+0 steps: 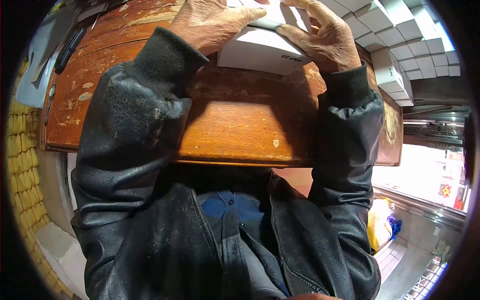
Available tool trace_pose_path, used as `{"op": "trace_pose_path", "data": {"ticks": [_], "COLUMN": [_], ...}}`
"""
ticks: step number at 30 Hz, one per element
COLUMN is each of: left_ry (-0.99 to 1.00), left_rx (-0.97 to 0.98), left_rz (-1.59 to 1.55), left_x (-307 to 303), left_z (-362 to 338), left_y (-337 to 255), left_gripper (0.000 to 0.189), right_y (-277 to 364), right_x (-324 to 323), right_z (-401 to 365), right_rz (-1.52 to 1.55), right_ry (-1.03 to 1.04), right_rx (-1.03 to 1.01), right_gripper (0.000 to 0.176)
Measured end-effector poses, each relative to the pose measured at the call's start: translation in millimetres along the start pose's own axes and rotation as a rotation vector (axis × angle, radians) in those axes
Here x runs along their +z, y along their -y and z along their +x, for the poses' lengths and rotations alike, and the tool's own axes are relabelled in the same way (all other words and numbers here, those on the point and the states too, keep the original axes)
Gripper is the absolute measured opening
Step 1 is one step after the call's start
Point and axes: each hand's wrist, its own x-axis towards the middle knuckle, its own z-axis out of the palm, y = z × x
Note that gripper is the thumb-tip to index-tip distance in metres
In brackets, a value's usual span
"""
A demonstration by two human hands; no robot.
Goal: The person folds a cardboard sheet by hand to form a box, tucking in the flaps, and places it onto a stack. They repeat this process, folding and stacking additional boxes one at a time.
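Observation:
A white box (260,52) marked "PAP 20" lies on the worn wooden table (235,130) near the top of the view. At its upper left, my left hand (212,22) has its thumb stretched over the box's top, where a pale piece shows. My right hand (325,37) is bent around the box's right side, thumb on its upper edge. Both hands grip at the box; the fingertips are partly cut off by the frame's top edge and glare.
Many small white boxes (410,37) are stacked at the upper right, beside a larger box (387,72). A black-handled cutter (70,50) and a pale sheet (37,82) lie at the upper left. A yellow bag (380,225) sits low on the right.

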Motion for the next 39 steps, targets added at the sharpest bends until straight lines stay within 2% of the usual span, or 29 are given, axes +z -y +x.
{"op": "trace_pose_path", "data": {"ticks": [2, 4, 7, 8, 11, 13, 17, 19, 20, 21, 22, 24, 26, 27, 29, 32, 34, 36, 38, 39], "left_ry": [0.032, 0.022, 0.026, 0.029, -0.005, -0.042, -0.13, -0.132, -0.103, -0.075, -0.017, 0.024, -0.011, 0.014, 0.065, 0.024, -0.059, -0.105, -0.094, -0.066], "left_rx": [-0.097, -0.056, -0.086, -0.112, -0.401, -0.332, -0.237, -0.474, -0.522, -0.572, -0.552, -0.396, -0.126, -0.011, 0.215, 0.046, 0.037, -0.12, -0.426, -0.267], "left_rz": [-0.043, 0.033, 0.029, 0.006, -0.344, -0.218, -0.191, -0.396, -0.463, -0.527, -0.557, -0.389, 0.001, 0.064, 0.192, 0.216, 0.187, -0.089, -0.622, -0.396], "left_x": [-3, -2, -3, -3, 3, 1, 10, 17, 17, 18, 14, 10, 10, 7, 0, 3, 11, 18, 22, 21], "left_z": [1, 0, -1, -2, 0, -1, -6, -4, -4, -4, -5, -9, -12, -10, -8, -12, -15, -12, -9, -9], "left_y": [-13, -11, -14, -15, -16, -11, 0, 4, 5, 7, 9, 17, 26, 22, 8, -3, 11, 26, 34, 35], "left_gripper": [0.015, 0.016, 0.02, 0.023, 0.032, 0.037, 0.034, 0.033, 0.033, 0.034, 0.036, 0.037, 0.035, 0.036, 0.036, 0.041, 0.046, 0.046, 0.042, 0.044], "right_y": [-15, -23, 2, 6, 10, 9, -6, -7, -3, -5, -8, -16, -16, -17, -21, -22, -16, -14, -14, -15], "right_x": [5, 11, 4, 2, 0, 3, 13, 23, 19, 19, 22, 24, 26, 27, 28, 29, 31, 34, 35, 34], "right_z": [-2, 0, -3, -3, -1, -2, -2, -1, -1, -2, -5, -7, -6, -5, -6, -7, -9, -6, -6, -6], "right_rz": [0.153, 0.395, 0.42, 0.425, 0.471, 0.542, 0.656, 0.703, 0.5, 0.601, 0.702, 0.921, 1.028, 1.082, 0.922, 0.754, 0.738, 0.654, 0.651, 0.69], "right_ry": [-0.01, -0.019, 0.008, 0.016, 0.014, -0.023, -0.071, -0.128, -0.063, -0.072, -0.082, -0.076, -0.116, -0.135, -0.153, -0.185, -0.22, -0.23, -0.243, -0.252], "right_rx": [-0.037, -0.046, 0.345, 0.383, 0.485, 0.537, 0.417, 0.364, 0.363, 0.377, 0.389, 0.401, 0.459, 0.489, 0.449, 0.422, 0.439, 0.413, 0.417, 0.432], "right_gripper": [0.036, 0.035, 0.036, 0.036, 0.037, 0.038, 0.039, 0.041, 0.043, 0.044, 0.045, 0.048, 0.05, 0.052, 0.044, 0.04, 0.039, 0.04, 0.041, 0.044]}}
